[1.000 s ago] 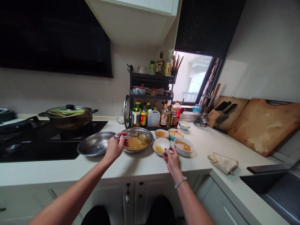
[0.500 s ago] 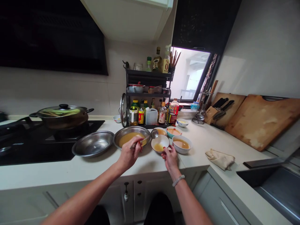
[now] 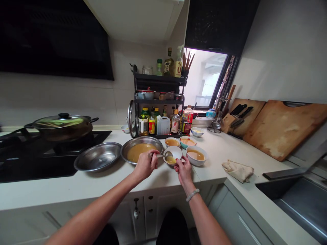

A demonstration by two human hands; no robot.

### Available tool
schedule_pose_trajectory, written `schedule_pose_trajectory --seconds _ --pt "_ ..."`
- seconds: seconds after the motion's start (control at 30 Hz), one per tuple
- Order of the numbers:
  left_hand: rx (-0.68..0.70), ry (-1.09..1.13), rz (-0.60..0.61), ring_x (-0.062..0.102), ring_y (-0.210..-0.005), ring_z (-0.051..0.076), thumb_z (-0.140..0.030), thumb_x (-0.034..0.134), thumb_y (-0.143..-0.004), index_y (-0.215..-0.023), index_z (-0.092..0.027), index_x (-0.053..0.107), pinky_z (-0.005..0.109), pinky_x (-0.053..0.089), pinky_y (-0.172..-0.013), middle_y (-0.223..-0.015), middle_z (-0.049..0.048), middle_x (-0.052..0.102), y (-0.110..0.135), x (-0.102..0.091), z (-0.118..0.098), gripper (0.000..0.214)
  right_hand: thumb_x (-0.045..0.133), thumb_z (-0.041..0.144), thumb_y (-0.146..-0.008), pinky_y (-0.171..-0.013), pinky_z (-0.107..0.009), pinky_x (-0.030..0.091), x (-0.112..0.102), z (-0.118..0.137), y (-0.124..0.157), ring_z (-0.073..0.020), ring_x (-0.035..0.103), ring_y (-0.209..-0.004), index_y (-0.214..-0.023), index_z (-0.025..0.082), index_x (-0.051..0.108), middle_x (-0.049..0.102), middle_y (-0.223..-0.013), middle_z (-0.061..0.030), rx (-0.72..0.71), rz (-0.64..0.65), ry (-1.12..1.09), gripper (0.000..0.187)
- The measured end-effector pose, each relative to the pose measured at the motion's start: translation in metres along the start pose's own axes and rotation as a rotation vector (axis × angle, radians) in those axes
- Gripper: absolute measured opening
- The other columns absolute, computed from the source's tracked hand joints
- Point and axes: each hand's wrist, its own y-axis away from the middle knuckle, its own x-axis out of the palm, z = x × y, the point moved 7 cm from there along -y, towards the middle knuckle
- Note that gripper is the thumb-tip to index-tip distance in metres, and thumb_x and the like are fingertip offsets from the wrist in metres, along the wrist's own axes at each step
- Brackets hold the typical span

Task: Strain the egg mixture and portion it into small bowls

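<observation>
Metal ladle [image 3: 166, 155] clamped in your left fingers [image 3: 154, 162], you hold it over the white bowl [image 3: 176, 151] your right fingers [image 3: 180, 164] pinch.

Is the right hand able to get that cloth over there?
Probably yes: only bare counter shows between the cloth and the right hand, though its fingers are at the rim of the small white bowl.

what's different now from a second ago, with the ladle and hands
The left hand has carried the ladle rightward, from the basin of liquid to the small white bowl; its head is now over or in that bowl. Nothing was newly taken hold of or let go. The right hand stays at the bowl's rim, and the other bowls stayed put.
</observation>
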Motion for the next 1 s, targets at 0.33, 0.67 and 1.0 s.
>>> schedule_pose_trajectory --seconds 0.33,0.67,1.0 --pt "-0.512 0.575 -0.286 0.058 -0.04 0.015 -0.011 0.044 -0.078 -0.082 -0.011 0.059 0.027 0.051 -0.046 -0.047 0.0 0.06 -0.003 -0.013 0.053 0.015 0.073 0.031 -0.061 -0.034 -0.016 0.032 -0.001 -0.001 -0.001 -0.0078 0.05 -0.038 -0.097 0.018 0.051 0.061 -0.055 0.0059 0.04 -0.004 -0.029 0.045" --pt "-0.543 0.663 -0.333 0.057 -0.039 0.014 -0.008 0.043 -0.078 -0.08 -0.01 0.06 0.025 0.05 -0.045 -0.046 0.0005 0.059 0.0 -0.025 0.045 0.017 0.074 0.033 -0.06 -0.035 -0.016 0.032 0.0 -0.001 -0.001 -0.0078 0.05 -0.038 -0.096 0.018 0.051 0.06 -0.054 0.006 0.042 0.004 -0.03 0.046" --pt "-0.52 0.713 -0.432 0.059 -0.045 0.013 -0.011 0.047 -0.075 -0.079 -0.009 0.062 0.023 0.05 -0.048 -0.051 0.0032 0.062 -0.004 -0.061 0.049 0.015 0.075 0.033 -0.06 -0.034 -0.015 0.032 0.0 -0.002 -0.001 -0.0072 0.049 -0.038 -0.097 0.018 0.051 0.061 -0.054 0.0056 0.05 0.005 -0.03 0.046"
